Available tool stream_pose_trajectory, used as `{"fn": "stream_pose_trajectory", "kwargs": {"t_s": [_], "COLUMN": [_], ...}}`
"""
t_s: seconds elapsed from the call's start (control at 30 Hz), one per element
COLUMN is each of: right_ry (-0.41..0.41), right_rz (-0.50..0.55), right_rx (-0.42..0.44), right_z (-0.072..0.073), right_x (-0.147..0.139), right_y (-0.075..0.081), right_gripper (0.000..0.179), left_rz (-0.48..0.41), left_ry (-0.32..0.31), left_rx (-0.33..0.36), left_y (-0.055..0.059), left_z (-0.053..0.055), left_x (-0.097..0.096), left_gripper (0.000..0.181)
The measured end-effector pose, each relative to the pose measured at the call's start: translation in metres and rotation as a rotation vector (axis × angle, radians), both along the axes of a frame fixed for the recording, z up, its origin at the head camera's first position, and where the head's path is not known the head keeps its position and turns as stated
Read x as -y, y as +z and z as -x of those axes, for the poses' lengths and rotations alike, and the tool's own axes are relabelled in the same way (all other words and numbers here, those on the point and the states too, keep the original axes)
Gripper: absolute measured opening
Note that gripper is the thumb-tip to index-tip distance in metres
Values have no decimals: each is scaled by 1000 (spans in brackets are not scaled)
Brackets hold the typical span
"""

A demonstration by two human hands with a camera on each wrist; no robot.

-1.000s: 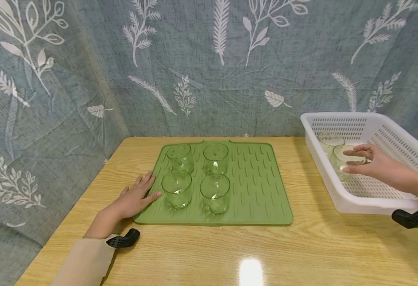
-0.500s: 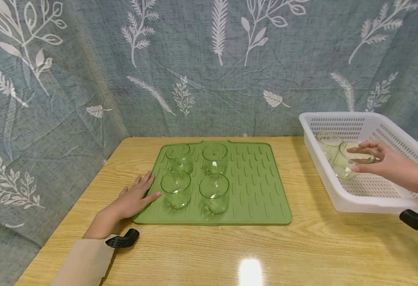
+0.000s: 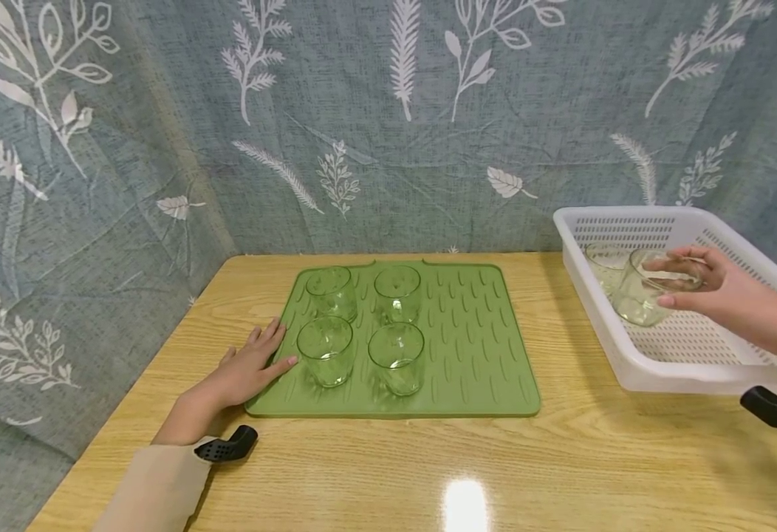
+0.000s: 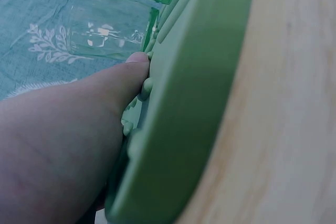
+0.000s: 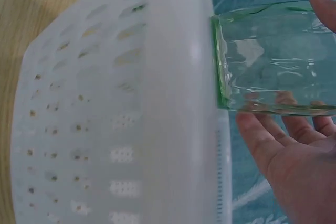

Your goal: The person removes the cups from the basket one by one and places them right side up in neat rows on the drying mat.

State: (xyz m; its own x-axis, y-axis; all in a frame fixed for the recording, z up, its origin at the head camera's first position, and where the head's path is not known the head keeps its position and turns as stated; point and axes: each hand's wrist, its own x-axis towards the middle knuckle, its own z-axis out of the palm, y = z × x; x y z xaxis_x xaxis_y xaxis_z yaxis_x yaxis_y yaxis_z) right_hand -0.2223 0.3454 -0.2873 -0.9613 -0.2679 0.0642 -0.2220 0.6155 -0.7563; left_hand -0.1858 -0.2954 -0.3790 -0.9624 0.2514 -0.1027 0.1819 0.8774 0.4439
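Note:
My right hand grips a clear glass tumbler by its sides, tilted, over the white plastic basket. In the right wrist view the tumbler shows between thumb and fingers, its base level with the basket rim. Another tumbler stands in the basket behind it, partly hidden. My left hand rests flat with spread fingers on the left edge of a green ridged mat. Its thumb lies on the mat near the front left tumbler.
Several tumblers stand on the mat's left half: the front right one, the back left one and the back right one among them. A wooden table lies beneath, with a patterned blue curtain behind it.
My right hand has lifted the tumbler up from the basket floor and shifted slightly right, tilting it. My left hand has stayed in place on the mat.

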Motion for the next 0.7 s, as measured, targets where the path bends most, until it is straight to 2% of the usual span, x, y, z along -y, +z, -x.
{"fn": "stream_pose_trajectory", "kwargs": {"t_s": [0.2, 0.43, 0.6, 0.7], "right_ry": [50, 174, 192, 217], "right_rz": [143, 473, 558, 657], "right_rx": [-57, -30, -6, 12], "right_z": [-5, -7, -9, -9], "right_x": [5, 19, 37, 49], "right_y": [7, 11, 12, 10], "right_gripper": [49, 54, 52, 53], "left_rz": [-3, -1, -4, -5], "left_ry": [0, 2, 1, 0], "left_rx": [-6, -9, -8, -10], "left_y": [0, 1, 0, -1], "left_z": [0, -1, -1, -2], "left_x": [0, 1, 1, 2], "left_gripper": [84, 84, 84, 84]}}
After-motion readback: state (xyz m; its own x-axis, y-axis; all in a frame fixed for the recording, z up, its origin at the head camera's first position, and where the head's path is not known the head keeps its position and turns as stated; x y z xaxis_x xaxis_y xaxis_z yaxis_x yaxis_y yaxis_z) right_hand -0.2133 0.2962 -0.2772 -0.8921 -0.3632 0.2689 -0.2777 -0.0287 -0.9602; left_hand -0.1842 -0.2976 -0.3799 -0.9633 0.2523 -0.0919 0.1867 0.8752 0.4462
